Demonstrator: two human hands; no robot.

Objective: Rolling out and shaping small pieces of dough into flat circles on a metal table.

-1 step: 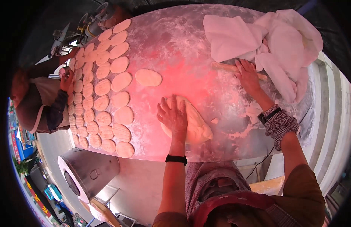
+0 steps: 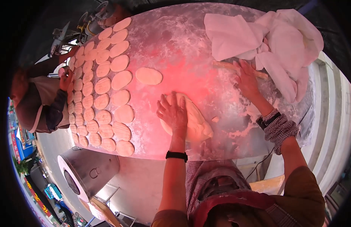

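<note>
My left hand [image 2: 174,113] lies on a lump of pale dough [image 2: 198,125] near the table's front edge, its fingers stretched out and spread. To the right, my right hand [image 2: 248,80] rests across a wooden rolling pin [image 2: 223,65], fingers extended over it rather than wrapped round. Both ends of the pin show beside the hand. A small scrap of dough [image 2: 215,119] sits right of the lump. Beyond my left hand is a single flat oval dough piece [image 2: 149,76].
Rows of flat dough ovals [image 2: 121,80] cover the floured table's [image 2: 164,34] left side, where another person [image 2: 45,100] stands with a hand [image 2: 65,80] at its edge. White cloths [image 2: 287,41] are heaped at the far right. A metal drum [image 2: 94,170] stands below the table's left front.
My right hand has shifted slightly toward me over the rolling pin. The left hand stays on the dough.
</note>
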